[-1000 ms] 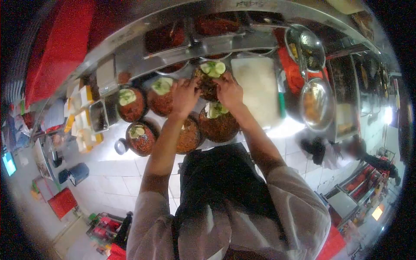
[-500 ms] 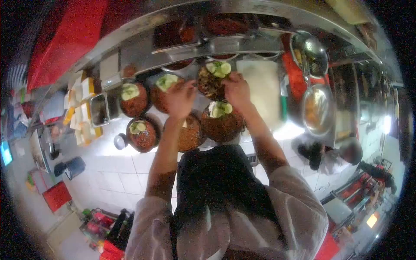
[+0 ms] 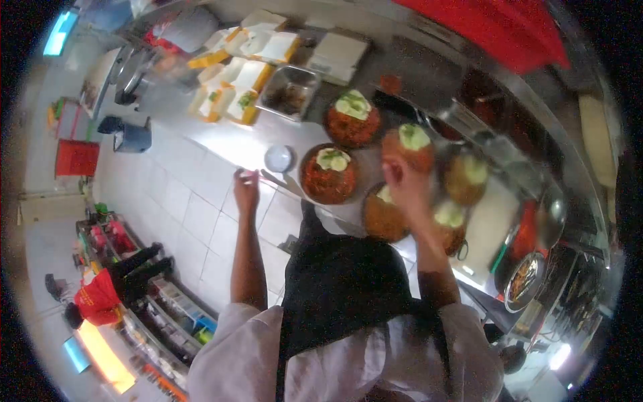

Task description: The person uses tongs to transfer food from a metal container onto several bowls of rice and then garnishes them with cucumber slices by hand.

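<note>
My left hand (image 3: 246,192) is off the counter's front edge, left of a small white bowl (image 3: 278,159); its fingers are slightly curled and apart, with nothing visible in them. My right hand (image 3: 407,186) is above the round dishes, its blurred fingers pressed together; anything they hold is too small to name. Near it are a reddish dish with a pale-green topping (image 3: 416,153) and a brown dish (image 3: 383,218) partly hidden by the hand. Two red dishes with sliced toppings, one at the back (image 3: 351,120) and one in front (image 3: 328,177), stand further left.
Open yellow-and-white boxes (image 3: 248,84) and a metal tray (image 3: 289,92) stand at the back left. Rightward are a pale board (image 3: 492,218) and a metal pan of food (image 3: 525,280). A person in red (image 3: 99,298) is at the lower left.
The view has turned toward the left side of the counter. My left hand has moved away from the dishes to the front edge; my right hand is now over the middle dishes.
</note>
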A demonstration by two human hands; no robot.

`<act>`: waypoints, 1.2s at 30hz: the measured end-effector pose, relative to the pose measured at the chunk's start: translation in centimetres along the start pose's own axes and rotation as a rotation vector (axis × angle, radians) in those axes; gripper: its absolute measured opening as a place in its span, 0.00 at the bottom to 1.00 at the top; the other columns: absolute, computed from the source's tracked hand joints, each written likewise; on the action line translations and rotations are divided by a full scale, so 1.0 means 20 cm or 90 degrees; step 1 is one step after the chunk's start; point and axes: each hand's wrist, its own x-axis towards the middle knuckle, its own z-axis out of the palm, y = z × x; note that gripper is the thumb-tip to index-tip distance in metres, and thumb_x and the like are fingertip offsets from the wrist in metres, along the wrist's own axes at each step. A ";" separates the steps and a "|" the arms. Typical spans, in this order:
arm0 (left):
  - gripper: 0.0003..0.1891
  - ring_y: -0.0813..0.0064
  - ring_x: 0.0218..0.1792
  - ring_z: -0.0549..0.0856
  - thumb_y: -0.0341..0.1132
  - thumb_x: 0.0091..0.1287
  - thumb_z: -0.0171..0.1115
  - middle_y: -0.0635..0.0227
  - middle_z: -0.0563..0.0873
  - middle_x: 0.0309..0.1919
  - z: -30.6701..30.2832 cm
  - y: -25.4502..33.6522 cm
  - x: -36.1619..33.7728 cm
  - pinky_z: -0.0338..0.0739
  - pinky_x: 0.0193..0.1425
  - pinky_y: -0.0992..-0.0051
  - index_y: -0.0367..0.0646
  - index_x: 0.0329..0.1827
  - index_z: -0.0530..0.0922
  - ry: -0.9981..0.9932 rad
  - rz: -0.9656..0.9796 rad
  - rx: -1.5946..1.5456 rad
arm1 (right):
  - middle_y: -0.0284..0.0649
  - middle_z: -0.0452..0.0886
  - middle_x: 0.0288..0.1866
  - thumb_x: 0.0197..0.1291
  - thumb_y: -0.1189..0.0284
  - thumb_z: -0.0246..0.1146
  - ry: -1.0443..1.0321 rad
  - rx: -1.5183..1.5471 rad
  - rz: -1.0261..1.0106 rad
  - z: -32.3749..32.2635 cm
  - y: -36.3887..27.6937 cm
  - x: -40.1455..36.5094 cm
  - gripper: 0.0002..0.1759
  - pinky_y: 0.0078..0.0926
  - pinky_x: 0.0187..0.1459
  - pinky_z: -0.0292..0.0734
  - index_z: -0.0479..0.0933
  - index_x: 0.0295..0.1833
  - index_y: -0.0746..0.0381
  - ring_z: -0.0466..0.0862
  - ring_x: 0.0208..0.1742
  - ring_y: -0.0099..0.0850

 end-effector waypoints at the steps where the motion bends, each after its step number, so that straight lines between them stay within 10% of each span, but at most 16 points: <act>1: 0.32 0.65 0.37 0.87 0.53 0.72 0.65 0.48 0.87 0.43 0.03 -0.02 0.07 0.81 0.43 0.65 0.36 0.67 0.71 -0.045 0.020 0.009 | 0.49 0.86 0.47 0.70 0.55 0.62 0.001 -0.011 -0.002 0.10 -0.13 0.06 0.17 0.48 0.42 0.83 0.79 0.59 0.47 0.87 0.45 0.48; 4: 0.26 0.66 0.32 0.88 0.50 0.72 0.67 0.55 0.90 0.34 0.16 -0.12 0.32 0.81 0.37 0.66 0.43 0.63 0.71 -0.190 0.065 -0.104 | 0.48 0.86 0.47 0.70 0.52 0.60 -0.047 -0.045 -0.113 0.40 -0.52 0.20 0.20 0.50 0.38 0.83 0.78 0.60 0.49 0.87 0.42 0.47; 6: 0.21 0.53 0.34 0.89 0.41 0.71 0.65 0.52 0.90 0.30 0.13 0.01 0.42 0.81 0.42 0.60 0.38 0.58 0.73 -0.210 0.139 -0.052 | 0.46 0.86 0.48 0.70 0.52 0.61 0.189 -0.116 -0.214 0.53 -0.76 0.28 0.22 0.46 0.39 0.83 0.76 0.62 0.53 0.87 0.43 0.47; 10: 0.21 0.51 0.32 0.89 0.45 0.72 0.64 0.49 0.89 0.29 0.11 0.09 0.69 0.81 0.39 0.58 0.37 0.56 0.74 -0.242 0.083 -0.111 | 0.40 0.86 0.50 0.66 0.50 0.65 0.255 -0.268 -0.179 0.59 -1.04 0.62 0.26 0.43 0.45 0.81 0.77 0.63 0.52 0.84 0.51 0.41; 18: 0.17 0.74 0.26 0.87 0.36 0.71 0.63 0.61 0.84 0.31 0.33 0.41 1.10 0.81 0.27 0.71 0.35 0.55 0.73 -0.355 0.123 -0.292 | 0.46 0.89 0.45 0.67 0.61 0.61 -0.015 -0.687 -0.221 0.87 -1.09 1.06 0.17 0.50 0.55 0.81 0.85 0.51 0.61 0.82 0.61 0.43; 24: 0.14 0.78 0.34 0.87 0.33 0.71 0.64 0.62 0.84 0.36 0.42 0.29 1.07 0.82 0.29 0.73 0.35 0.53 0.73 -0.253 0.205 -0.493 | 0.48 0.88 0.41 0.68 0.63 0.62 -0.140 -0.514 -0.070 0.72 -1.09 1.01 0.17 0.48 0.49 0.84 0.83 0.54 0.62 0.85 0.56 0.49; 26: 0.17 0.78 0.37 0.86 0.35 0.70 0.66 0.64 0.84 0.39 0.36 0.25 1.10 0.83 0.33 0.74 0.34 0.55 0.73 -0.434 0.058 -0.480 | 0.50 0.87 0.41 0.68 0.62 0.63 -0.132 -0.448 -0.029 0.67 -1.14 0.96 0.18 0.48 0.50 0.84 0.83 0.55 0.62 0.85 0.54 0.50; 28: 0.22 0.63 0.37 0.89 0.42 0.71 0.67 0.56 0.86 0.42 0.26 0.18 0.99 0.85 0.38 0.63 0.35 0.58 0.72 -0.445 0.060 -0.410 | 0.52 0.87 0.41 0.68 0.61 0.64 -0.105 -0.387 0.011 0.65 -1.11 0.93 0.19 0.48 0.51 0.84 0.82 0.55 0.63 0.86 0.52 0.51; 30: 0.24 0.43 0.41 0.88 0.45 0.72 0.63 0.45 0.86 0.48 0.34 -0.14 0.80 0.83 0.45 0.51 0.37 0.63 0.71 -0.438 0.337 0.117 | 0.54 0.86 0.41 0.66 0.60 0.66 -0.012 -0.367 -0.088 0.67 -1.05 0.95 0.21 0.48 0.50 0.83 0.80 0.57 0.63 0.87 0.47 0.52; 36: 0.17 0.39 0.45 0.85 0.41 0.72 0.58 0.42 0.87 0.43 0.18 -0.03 0.68 0.80 0.54 0.48 0.38 0.57 0.76 -0.528 0.449 -0.063 | 0.53 0.86 0.42 0.63 0.63 0.67 -0.085 -0.425 -0.061 0.78 -0.99 1.04 0.15 0.48 0.48 0.84 0.84 0.45 0.64 0.86 0.46 0.53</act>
